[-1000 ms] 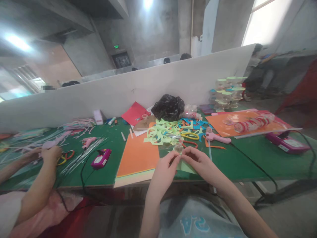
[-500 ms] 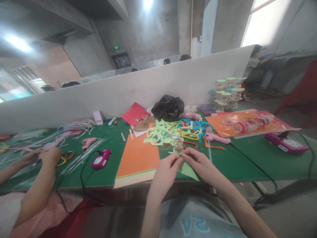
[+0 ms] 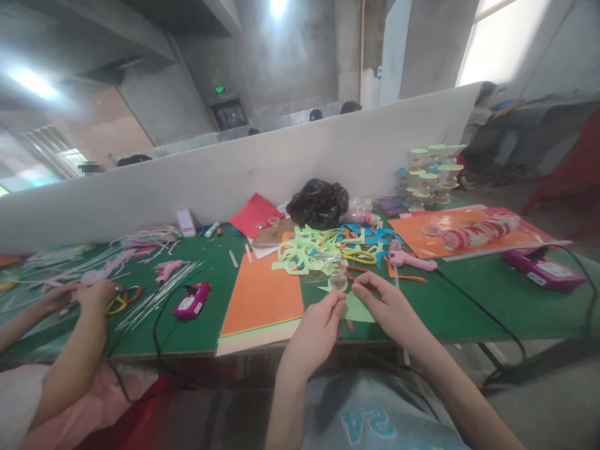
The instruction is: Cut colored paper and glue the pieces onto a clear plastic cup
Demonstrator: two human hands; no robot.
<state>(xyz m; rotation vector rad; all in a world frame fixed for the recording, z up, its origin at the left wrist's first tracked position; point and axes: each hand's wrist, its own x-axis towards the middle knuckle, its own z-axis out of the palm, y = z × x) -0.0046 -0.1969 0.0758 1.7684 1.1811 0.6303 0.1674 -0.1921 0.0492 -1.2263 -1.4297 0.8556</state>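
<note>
Both bare forearms reach forward from the bottom of the view and converge in front of the body. The left hand [image 3: 315, 330] is loosely curled, knuckles up, thumb and forefinger pinched together at its tip. The right hand [image 3: 391, 306] lies palm down, slightly higher and farther forward, its fingers [image 3: 362, 284] bent and pinched, close beside the left fingertips.

A second ago both hands met fingertip to fingertip just below the small clear cup [image 3: 337, 279]. Now the left hand [image 3: 313, 331] has dropped lower toward the desk's near edge, the right hand [image 3: 392, 306] sits apart from it, and more of the light-green paper triangle [image 3: 357, 307] shows between them.
</note>
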